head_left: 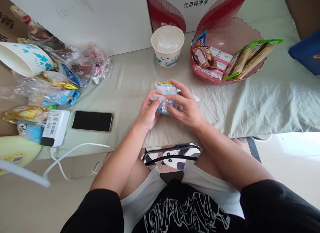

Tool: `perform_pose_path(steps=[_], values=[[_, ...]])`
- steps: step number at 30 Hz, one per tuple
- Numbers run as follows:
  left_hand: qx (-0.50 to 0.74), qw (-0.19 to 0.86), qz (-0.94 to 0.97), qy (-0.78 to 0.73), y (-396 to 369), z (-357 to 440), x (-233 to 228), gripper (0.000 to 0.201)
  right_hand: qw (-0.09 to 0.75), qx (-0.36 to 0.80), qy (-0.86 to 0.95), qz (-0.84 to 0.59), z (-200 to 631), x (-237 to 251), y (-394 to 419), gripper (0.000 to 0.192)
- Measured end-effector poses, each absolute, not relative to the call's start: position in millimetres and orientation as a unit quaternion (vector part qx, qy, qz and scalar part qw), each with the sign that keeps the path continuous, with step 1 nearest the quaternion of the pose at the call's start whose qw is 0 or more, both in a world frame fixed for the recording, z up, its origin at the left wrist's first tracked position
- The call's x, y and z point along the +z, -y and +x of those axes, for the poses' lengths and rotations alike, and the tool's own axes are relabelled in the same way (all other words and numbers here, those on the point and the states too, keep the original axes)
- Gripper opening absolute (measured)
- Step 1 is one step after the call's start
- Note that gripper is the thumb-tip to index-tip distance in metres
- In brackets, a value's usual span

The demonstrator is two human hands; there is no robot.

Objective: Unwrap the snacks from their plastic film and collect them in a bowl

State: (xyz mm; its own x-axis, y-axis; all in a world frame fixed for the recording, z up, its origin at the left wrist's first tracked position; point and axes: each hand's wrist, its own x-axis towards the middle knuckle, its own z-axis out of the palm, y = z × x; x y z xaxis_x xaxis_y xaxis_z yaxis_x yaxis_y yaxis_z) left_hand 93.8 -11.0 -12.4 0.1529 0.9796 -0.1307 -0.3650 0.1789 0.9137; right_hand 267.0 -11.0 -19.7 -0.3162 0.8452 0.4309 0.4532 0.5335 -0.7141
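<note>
My left hand (pixel 149 107) and my right hand (pixel 185 104) are closed around a small blue-and-yellow packet (pixel 166 88) at the middle of the cloth-covered table. Crumpled clear plastic wrap (pixel 163 102) bunches between the fingertips, with the left thumb lying over it. Part of the packet's lower half is hidden behind the wrap and fingers. Just past the right hand lies a small white object (pixel 196 98), mostly covered. A paper cup (pixel 167 57) with clear plastic inside stands upright behind the hands.
A pink ribbed bowl (pixel 227 32) of wrapped snacks sits at the back right. On the left lie a black phone (pixel 93 121), a white charger (pixel 59 124) with its cable, bagged snacks (pixel 82 64) and a tipped paper cup (pixel 27 59). Large boxes (pixel 112 19) stand behind.
</note>
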Motion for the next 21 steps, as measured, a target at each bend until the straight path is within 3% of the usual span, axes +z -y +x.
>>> perform_pose_path(steps=[5, 9, 12, 15, 18, 21], values=[[0.518, 0.676, 0.341, -0.399, 10, 95, -8, 0.072, 0.405, 0.210, 0.796, -0.398, 263, -18, 10, 0.028], [0.498, 0.675, 0.345, -0.422, 5, 88, -10, 0.061, 0.413, 0.178, 0.809, -0.378, 266, -14, 11, 0.030], [0.540, 0.641, 0.342, -0.425, -2, 78, -12, 0.058, 0.394, 0.151, 0.768, -0.481, 274, -13, 13, 0.033], [0.576, 0.596, 0.359, -0.430, -9, 68, -14, 0.054, 0.318, 0.120, 0.720, -0.605, 281, -16, 13, 0.038], [0.581, 0.576, 0.369, -0.441, -12, 64, -14, 0.053, 0.258, 0.107, 0.712, -0.644, 284, -20, 12, 0.028], [0.586, 0.573, 0.362, -0.444, -12, 65, -15, 0.053, 0.264, 0.100, 0.719, -0.635, 283, -20, 9, 0.023]])
